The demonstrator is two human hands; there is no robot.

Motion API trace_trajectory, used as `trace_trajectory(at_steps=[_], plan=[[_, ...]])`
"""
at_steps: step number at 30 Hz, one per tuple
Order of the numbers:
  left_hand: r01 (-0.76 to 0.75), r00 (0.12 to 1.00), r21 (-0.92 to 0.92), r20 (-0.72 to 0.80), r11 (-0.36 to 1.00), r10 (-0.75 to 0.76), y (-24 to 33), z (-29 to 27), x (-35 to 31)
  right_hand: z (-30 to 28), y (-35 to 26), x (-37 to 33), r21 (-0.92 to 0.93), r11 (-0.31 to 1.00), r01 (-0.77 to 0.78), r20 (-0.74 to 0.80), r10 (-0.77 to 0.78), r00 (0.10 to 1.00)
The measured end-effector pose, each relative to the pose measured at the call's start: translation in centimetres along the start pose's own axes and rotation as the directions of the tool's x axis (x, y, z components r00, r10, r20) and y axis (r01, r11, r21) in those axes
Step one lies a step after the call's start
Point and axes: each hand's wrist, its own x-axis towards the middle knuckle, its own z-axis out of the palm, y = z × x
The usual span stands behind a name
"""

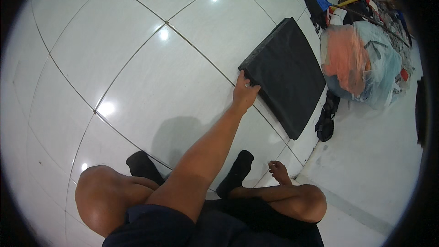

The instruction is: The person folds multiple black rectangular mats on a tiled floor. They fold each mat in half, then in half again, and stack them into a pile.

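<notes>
A flat black rectangular item (290, 77), perhaps folded fabric or a collapsed bag, lies on the tiled floor ahead and to the right. Its surface looks smooth, with a thick layered edge at the far left. My left hand (246, 93) reaches out to its near left corner, the fingers and thumb closed on the edge there. Beside my right knee, my right hand (279, 172) hangs low over the floor. Its fingers are loosely bent and apart, with nothing plain to see in them.
Against the wall on the right sit a clear plastic bag with orange contents (347, 59) and a black-and-blue backpack (315, 2). A bundled black item (326, 118) lies by the wall. My socked feet (235, 174) rest on the white tiles (151, 73).
</notes>
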Motion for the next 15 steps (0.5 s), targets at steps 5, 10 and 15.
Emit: trace_trajectory(at_steps=[5, 10, 15], plan=[[0.01, 1.0, -0.065, -0.016, 0.998, -0.011, 0.1, -0.1, 0.7, -0.1, -1.2, -0.7, 0.091, 0.995, -0.027, 0.045, 0.023, 0.999], [0.008, 0.999, -0.098, -0.033, 0.995, -0.011, 0.2, -0.2, 0.7, 0.0, -1.8, -0.9, 0.103, 0.993, -0.048, 0.08, 0.04, 0.996], [-0.025, 0.999, -0.029, -0.046, 0.999, 0.024, 0.9, -0.4, 0.6, 0.5, -1.5, -0.7, 0.086, 0.995, -0.053, 0.082, 0.045, 0.996]])
